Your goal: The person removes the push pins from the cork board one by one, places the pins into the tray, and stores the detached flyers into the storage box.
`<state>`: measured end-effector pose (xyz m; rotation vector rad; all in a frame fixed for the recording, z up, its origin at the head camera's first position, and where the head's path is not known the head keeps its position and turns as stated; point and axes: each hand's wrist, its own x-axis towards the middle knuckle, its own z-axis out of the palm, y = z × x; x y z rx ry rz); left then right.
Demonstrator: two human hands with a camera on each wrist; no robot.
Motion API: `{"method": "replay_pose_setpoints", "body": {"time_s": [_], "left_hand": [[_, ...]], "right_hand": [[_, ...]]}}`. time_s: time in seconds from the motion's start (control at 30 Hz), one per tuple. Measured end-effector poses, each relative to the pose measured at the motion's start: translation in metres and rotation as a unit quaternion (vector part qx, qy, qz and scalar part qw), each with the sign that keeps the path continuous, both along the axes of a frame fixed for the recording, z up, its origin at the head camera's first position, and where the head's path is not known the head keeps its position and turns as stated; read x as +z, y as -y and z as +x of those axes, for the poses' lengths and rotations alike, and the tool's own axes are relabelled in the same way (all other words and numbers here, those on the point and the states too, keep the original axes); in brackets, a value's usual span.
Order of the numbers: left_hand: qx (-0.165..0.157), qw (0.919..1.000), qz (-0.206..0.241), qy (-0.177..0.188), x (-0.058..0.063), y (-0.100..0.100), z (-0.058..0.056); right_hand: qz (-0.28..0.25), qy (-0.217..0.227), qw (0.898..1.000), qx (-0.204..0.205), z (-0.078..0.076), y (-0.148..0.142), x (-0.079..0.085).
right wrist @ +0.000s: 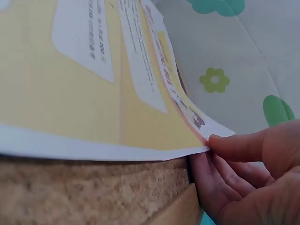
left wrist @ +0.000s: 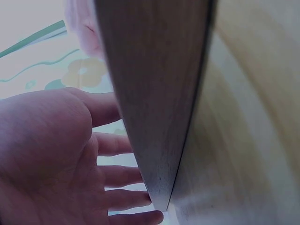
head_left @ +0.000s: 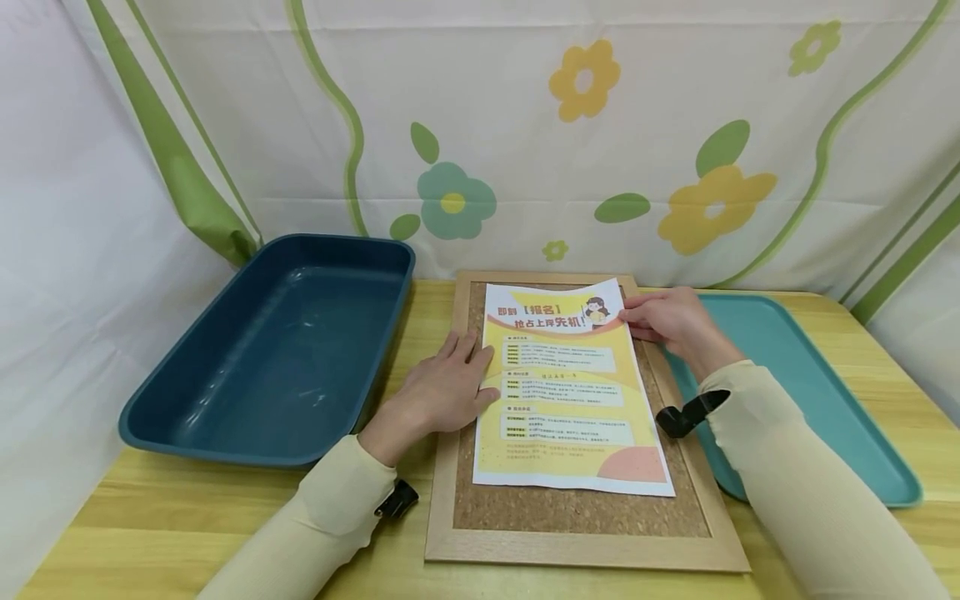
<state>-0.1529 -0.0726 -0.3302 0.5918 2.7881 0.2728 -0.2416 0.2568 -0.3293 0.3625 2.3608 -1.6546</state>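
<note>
A printed yellow and white paper sheet (head_left: 558, 433) lies over a cork board (head_left: 585, 512) with a wooden frame. My right hand (head_left: 671, 325) pinches the sheet's right edge near its top corner between thumb and fingers. In the right wrist view that edge of the paper (right wrist: 154, 133) is lifted off the cork, and the thumb lies on top of it. On the other side, my left hand (head_left: 438, 387) spreads its fingers across the left side of the frame, fingertips at the sheet's left edge. The left wrist view shows these extended fingers (left wrist: 117, 176) along the frame's wooden side (left wrist: 154, 93).
A deep dark blue tub (head_left: 255, 454) stands left of the board. To the right lies a flat teal tray (head_left: 810, 392), partly behind my right forearm. All rest on a wood-patterned table (head_left: 180, 517), with a flowered curtain (head_left: 517, 125) close behind.
</note>
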Motion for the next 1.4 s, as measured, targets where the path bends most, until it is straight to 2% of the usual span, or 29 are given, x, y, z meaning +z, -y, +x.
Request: {"method": "replay_pose_setpoints", "body": {"time_s": [0.27,0.43,0.53,0.63,0.77,0.9,0.97,1.13,1.23,1.33,1.4], "left_hand": [[-0.004,0.9999,0.011,0.012,0.002,0.001,0.001],[-0.003,0.9994,0.029,0.020,0.004,0.003,0.001],[0.017,0.9969,0.071,0.029,0.007,0.004,0.001],[0.036,0.9905,0.131,0.025,0.009,0.003,0.000],[0.053,0.9751,0.212,0.038,0.011,0.002,-0.002],[0.081,0.9535,0.277,0.086,0.012,0.000,-0.002],[0.099,0.9403,0.306,0.112,0.013,0.000,-0.002],[0.135,0.9047,0.361,0.182,0.012,-0.005,-0.002],[0.165,0.8834,0.386,0.208,0.011,-0.006,-0.002],[0.209,0.8683,0.396,0.214,0.010,-0.004,0.000],[0.238,0.8615,0.395,0.213,0.009,-0.002,0.001]], "right_hand": [[0.039,0.023,0.999,-0.016,-0.008,-0.003,-0.005],[0.043,0.030,0.998,-0.027,-0.011,-0.001,-0.006],[0.037,0.028,0.998,-0.033,-0.013,0.001,-0.007],[0.030,0.026,0.999,-0.038,-0.014,0.002,-0.008],[0.029,0.028,0.998,-0.045,-0.015,0.002,-0.008],[0.029,0.032,0.998,-0.051,-0.014,0.001,-0.008],[0.029,0.035,0.998,-0.052,-0.015,0.001,-0.008],[0.028,0.035,0.997,-0.057,-0.013,-0.003,-0.008],[0.026,0.033,0.997,-0.060,-0.012,-0.004,-0.008],[0.026,0.030,0.997,-0.061,-0.013,-0.001,-0.008],[0.021,0.029,0.998,-0.059,-0.014,0.002,-0.009]]}}
